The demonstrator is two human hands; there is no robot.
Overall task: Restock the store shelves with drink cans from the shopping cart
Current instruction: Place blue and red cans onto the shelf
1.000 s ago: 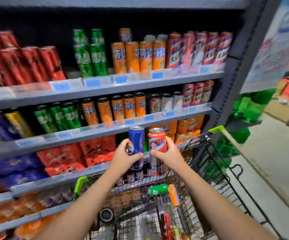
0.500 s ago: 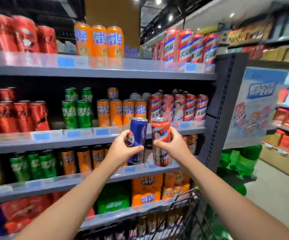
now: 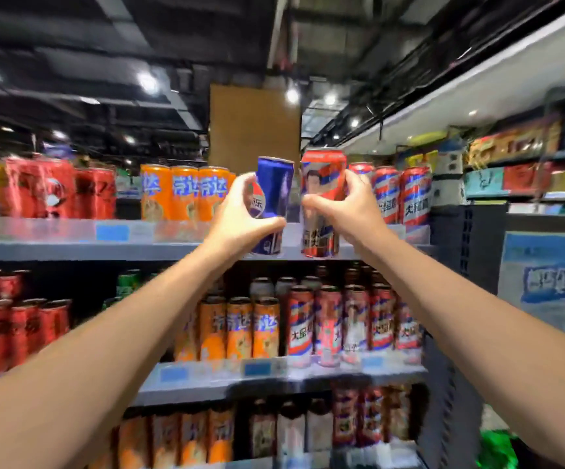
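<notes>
Up close, two bare forearms reach forward and upward from the bottom corners. The left hand (image 3: 240, 214) has its fingers and thumb curled round a blue can (image 3: 272, 204), which leans a little to the left. The right hand (image 3: 345, 208) grips a red can (image 3: 321, 204) with a figure printed on it, fingers wrapped over its right side and thumb across its front; this can stands close to upright. The two cans are just beside each other, apart by a narrow gap, held in front of the top shelf (image 3: 71, 247), their bases level with its front edge. Behind them on that shelf stand orange cans (image 3: 183, 192) to the left and red, white and blue striped cans (image 3: 399, 194) to the right, with red cans (image 3: 57, 189) further left. One level down, the middle shelf (image 3: 274, 375) carries more orange and striped cans. Beyond is a dark ceiling (image 3: 139, 35) with lights.
</notes>
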